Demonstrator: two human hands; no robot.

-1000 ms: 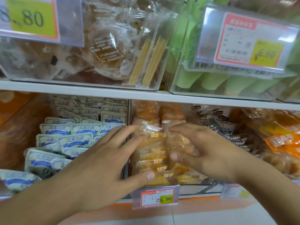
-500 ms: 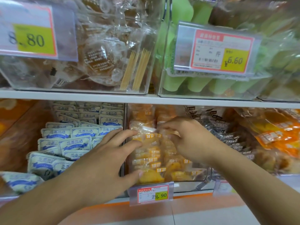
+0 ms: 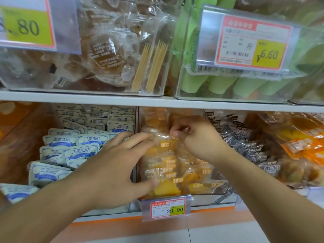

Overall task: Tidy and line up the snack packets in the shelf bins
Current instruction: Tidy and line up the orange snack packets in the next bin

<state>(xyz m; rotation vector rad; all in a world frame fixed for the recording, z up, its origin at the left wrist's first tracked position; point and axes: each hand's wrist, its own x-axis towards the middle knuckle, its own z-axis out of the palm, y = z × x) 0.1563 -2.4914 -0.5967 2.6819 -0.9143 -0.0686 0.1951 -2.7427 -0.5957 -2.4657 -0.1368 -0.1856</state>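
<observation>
Right hand [image 3: 196, 137] pinching an orange snack packet [image 3: 164, 140], left hand [image 3: 112, 165] flat, fingers spread.

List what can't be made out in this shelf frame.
- Head view: packets under the left hand and right hand in the yellow-snack bin are covered.
- 8.80 price tag: first digit cut by the left edge.
- 6.60 price tag: small print blurred.

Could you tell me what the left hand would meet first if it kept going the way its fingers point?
Probably the clear yellow snack packets: the left hand already points its straight fingers up and right onto them, though depth is unclear.
</observation>
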